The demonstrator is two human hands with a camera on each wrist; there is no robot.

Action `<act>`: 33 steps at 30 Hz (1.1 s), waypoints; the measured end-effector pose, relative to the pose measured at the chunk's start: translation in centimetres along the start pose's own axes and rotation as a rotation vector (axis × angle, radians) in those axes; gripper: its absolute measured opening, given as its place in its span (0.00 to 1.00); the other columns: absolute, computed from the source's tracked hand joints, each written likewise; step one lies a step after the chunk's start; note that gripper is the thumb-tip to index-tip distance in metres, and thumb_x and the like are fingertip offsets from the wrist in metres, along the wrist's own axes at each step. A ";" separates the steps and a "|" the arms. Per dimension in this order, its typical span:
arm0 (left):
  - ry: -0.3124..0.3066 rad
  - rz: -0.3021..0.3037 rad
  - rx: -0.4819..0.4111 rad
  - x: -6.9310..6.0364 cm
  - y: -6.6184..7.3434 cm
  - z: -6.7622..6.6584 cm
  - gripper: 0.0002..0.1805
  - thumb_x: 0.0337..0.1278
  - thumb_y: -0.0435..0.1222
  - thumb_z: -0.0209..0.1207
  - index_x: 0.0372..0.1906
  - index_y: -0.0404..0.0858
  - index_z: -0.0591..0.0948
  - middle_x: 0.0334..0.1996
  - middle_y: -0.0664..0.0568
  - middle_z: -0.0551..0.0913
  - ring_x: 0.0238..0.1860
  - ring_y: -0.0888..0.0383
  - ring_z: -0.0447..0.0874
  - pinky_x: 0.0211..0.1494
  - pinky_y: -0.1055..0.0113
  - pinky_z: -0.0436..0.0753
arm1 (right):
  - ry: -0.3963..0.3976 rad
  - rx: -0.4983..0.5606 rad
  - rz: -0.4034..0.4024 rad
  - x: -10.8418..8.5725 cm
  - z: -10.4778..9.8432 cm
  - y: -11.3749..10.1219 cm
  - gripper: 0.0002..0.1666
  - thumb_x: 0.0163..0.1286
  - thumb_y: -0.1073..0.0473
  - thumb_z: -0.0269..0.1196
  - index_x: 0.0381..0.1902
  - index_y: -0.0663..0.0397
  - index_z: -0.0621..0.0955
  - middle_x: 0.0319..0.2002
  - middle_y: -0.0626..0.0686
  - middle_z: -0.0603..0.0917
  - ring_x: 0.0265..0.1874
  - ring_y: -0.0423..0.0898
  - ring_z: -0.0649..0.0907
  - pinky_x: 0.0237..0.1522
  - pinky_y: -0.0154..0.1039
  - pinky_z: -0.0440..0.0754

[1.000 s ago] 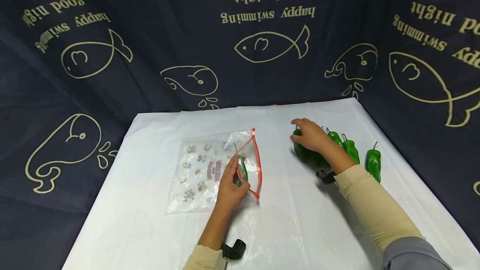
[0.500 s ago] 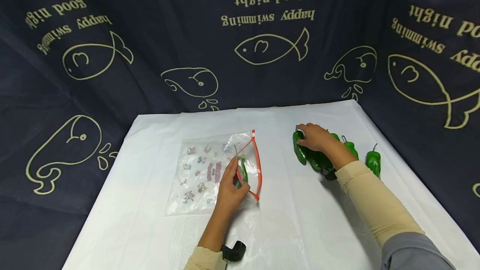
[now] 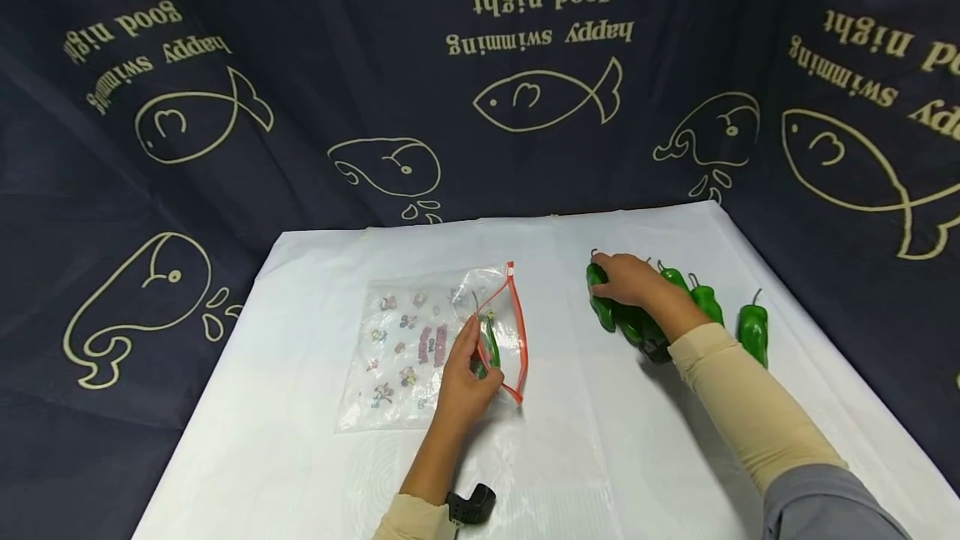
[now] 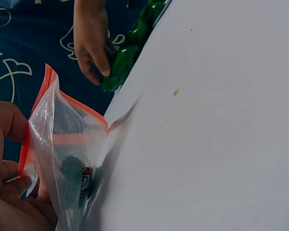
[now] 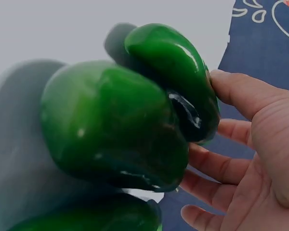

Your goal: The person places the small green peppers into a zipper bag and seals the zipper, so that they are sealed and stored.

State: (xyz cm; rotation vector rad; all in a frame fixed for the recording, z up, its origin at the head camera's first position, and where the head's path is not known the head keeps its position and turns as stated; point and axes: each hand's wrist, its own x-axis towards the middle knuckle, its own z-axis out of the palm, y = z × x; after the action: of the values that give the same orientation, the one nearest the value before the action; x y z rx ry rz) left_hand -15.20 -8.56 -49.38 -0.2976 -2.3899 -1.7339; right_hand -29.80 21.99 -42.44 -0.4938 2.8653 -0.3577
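My left hand (image 3: 467, 386) pinches the open mouth of a clear zip bag (image 3: 390, 357) with a red seal and small cartoon prints. Inside the bag, near its mouth, a green pepper (image 3: 491, 344) shows through the plastic. In the left wrist view, the thumb and fingers hold the bag (image 4: 48, 130) by its red rim. Farther right, my right hand (image 3: 632, 280) grips the leftmost green pepper (image 3: 600, 308) of a row. The right wrist view shows the thumb on one side of that pepper (image 5: 168, 55) and fingers on the other. Its stem end is partly hidden there.
Several more green peppers (image 3: 707, 303) lie to the right, partly behind the right hand and forearm. One pepper (image 3: 753, 332) lies apart at the far right. A white cloth (image 3: 285, 340) covers the table, and a dark printed curtain (image 3: 375, 90) hangs behind and at both sides.
My right hand has come down and shifted slightly right, and its thumb and fingers have closed round the leftmost pepper. The left hand still holds the bag in the same place.
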 end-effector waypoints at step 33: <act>0.002 0.016 -0.015 -0.1 0.3 0.1 0.47 0.43 0.24 0.57 0.76 0.33 0.59 0.76 0.45 0.57 0.74 0.52 0.56 0.70 0.61 0.64 | 0.211 0.244 -0.105 -0.4 0.1 -2.1 0.35 0.65 0.56 0.68 0.68 0.55 0.71 0.47 0.63 0.82 0.43 0.58 0.82 0.41 0.53 0.80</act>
State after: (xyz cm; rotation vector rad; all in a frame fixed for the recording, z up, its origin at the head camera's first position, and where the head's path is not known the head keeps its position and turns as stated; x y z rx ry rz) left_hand -15.03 -8.39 -49.14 -0.3165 -2.3675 -1.7456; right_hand -28.77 20.21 -41.89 -0.5915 2.9430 -0.8107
